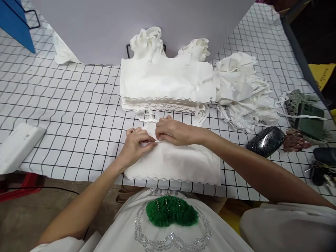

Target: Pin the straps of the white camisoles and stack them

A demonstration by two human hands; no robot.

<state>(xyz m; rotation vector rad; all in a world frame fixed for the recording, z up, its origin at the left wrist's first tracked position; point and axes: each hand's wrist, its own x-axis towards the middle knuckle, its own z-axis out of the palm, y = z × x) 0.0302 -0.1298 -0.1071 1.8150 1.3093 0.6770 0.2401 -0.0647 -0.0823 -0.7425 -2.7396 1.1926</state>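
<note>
1. I'm watching the left hand [138, 144] and right hand [173, 131] working close together at the centre of the frame, thumbs and fingertips pinching the upper edge of a white garment [181, 162].
2. That garment is lying at lower centre, its scalloped hem facing the bottom of the frame.
3. Just above it, I'm seeing a stack of white pieces [168, 78] lying on the checked worktop [86, 140].
4. A loose white heap [236, 87] is touching the stack's right side.
5. Farther right, a shiny black case [266, 141] and a dark green phone [311, 120] are resting.
6. At the left edge, a white box [19, 148] is sitting.
</note>
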